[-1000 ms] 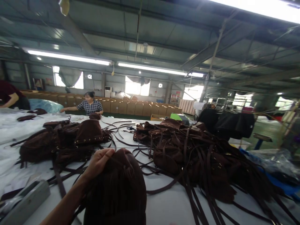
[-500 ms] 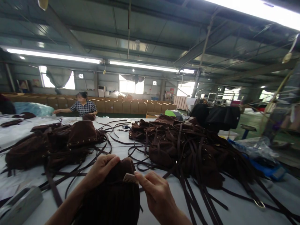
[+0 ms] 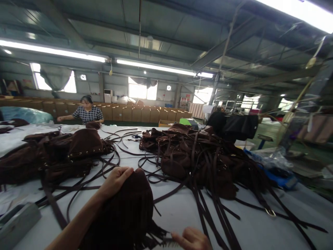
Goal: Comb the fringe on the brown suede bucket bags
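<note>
A dark brown fringed bag stands on the table right in front of me. My left hand is closed on its top edge, thumb over the rim. Low on the right, partly cut off by the picture's lower edge, my right hand pinches a pale comb. The comb is among the loose fringe strands, which are pulled out to the right of the bag. Its teeth are only partly visible.
Brown bags with eyelets lie heaped at left, and a larger pile with long straps lies at right. A grey metal block sits at the near left. Across the table is a person in a checked shirt.
My right hand has drawn the comb from near the bag's top down and right, fanning out the fringe strands. My left hand keeps its grip. The view has shifted slightly to the right.
</note>
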A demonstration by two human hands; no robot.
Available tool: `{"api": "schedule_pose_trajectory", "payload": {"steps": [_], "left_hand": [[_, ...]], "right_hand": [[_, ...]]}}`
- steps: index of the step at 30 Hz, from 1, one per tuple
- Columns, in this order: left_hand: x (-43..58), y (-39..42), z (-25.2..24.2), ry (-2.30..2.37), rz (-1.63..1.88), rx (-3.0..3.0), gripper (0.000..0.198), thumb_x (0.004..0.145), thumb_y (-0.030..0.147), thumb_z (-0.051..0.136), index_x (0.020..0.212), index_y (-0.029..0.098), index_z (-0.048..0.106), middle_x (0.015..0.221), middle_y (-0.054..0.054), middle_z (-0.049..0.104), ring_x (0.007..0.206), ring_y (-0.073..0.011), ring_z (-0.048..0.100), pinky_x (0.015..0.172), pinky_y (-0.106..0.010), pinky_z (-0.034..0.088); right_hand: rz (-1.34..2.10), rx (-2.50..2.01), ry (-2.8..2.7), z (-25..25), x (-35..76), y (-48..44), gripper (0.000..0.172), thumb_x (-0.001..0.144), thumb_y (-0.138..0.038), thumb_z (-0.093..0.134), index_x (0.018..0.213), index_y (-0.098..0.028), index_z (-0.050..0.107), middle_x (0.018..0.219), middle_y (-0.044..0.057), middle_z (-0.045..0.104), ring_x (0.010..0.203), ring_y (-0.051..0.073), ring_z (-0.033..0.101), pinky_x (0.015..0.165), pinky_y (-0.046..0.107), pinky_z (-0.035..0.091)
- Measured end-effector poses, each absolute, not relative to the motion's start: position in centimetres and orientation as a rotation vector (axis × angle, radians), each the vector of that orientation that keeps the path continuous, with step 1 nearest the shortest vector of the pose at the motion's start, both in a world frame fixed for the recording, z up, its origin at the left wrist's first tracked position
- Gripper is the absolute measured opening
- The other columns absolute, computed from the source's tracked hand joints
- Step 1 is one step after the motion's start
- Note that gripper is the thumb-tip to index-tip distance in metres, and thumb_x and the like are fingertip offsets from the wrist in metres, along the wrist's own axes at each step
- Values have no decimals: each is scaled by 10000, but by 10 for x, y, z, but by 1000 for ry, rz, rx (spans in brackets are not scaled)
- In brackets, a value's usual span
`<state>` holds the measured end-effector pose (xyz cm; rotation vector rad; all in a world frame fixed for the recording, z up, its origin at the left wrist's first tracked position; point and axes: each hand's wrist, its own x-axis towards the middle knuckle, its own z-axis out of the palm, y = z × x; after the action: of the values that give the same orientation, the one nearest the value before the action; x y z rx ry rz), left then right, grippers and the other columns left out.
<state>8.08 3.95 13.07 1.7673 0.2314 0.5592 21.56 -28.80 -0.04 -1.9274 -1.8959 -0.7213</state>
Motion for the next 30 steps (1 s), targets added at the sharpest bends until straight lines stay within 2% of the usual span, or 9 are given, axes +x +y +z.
{"api": "schedule_pose_trajectory", "payload": {"steps": [3,8,11,14,17,20,26,28,30], "left_hand": [[82,45,127,349,691,1750,494,770,616,607,604,156,535,533,41,448,486,-92,357,431,-195,254],[82,61,127,464,777,1674,493,690,642,663,691,151,622,632,-5,581,562,-141,468,489,-215,352],[94,33,127,314,624,1846,483,782,617,580,615,164,562,565,21,473,530,-121,384,464,-211,279],[120,-24,118,112,432,1985,480,853,572,495,583,175,482,567,33,388,546,-117,340,489,-221,262],[149,-81,102,-34,295,2050,476,887,546,424,592,175,465,575,35,365,556,-119,329,509,-236,254],[171,-117,86,-140,216,2023,484,884,552,412,580,177,443,564,40,346,553,-116,315,511,-244,235],[196,-135,63,-120,58,1749,529,801,653,492,587,170,478,542,47,364,510,-95,287,486,-229,221],[201,-136,60,-102,11,1654,537,776,667,521,601,160,517,533,46,394,492,-90,299,483,-223,232],[206,-136,63,-74,39,1615,531,752,662,556,615,149,557,535,39,440,491,-95,332,490,-220,254]], "right_hand": [[-498,-2110,-1980,17,212,-319,471,826,-33,461,1225,-261,566,755,14,584,634,168,538,585,287,386],[-458,-2308,-1932,-3,220,-376,464,656,-6,526,1035,-242,651,682,9,588,580,182,532,575,301,411],[-532,-2233,-1661,1,229,-387,545,770,47,417,1186,-251,608,709,6,578,598,158,549,559,247,434],[-470,-1991,-1467,43,226,-367,502,930,-31,363,1348,-278,491,803,10,574,712,150,580,646,247,483],[-543,-1842,-1524,89,214,-338,416,979,-112,404,1349,-283,490,848,18,577,756,159,553,685,285,471],[-687,-1989,-1739,101,206,-324,348,978,-131,423,1268,-258,568,795,13,564,706,165,515,659,302,435],[-476,-2409,-1806,42,198,-371,432,811,-54,521,1198,-236,580,785,11,563,687,178,517,580,288,379],[-444,-2475,-1762,10,190,-402,384,789,-79,531,1131,-241,596,722,-6,546,627,171,507,529,280,350],[-489,-2488,-1782,-26,177,-441,229,827,-173,543,1019,-275,616,676,-24,549,556,164,499,477,276,325]]}}
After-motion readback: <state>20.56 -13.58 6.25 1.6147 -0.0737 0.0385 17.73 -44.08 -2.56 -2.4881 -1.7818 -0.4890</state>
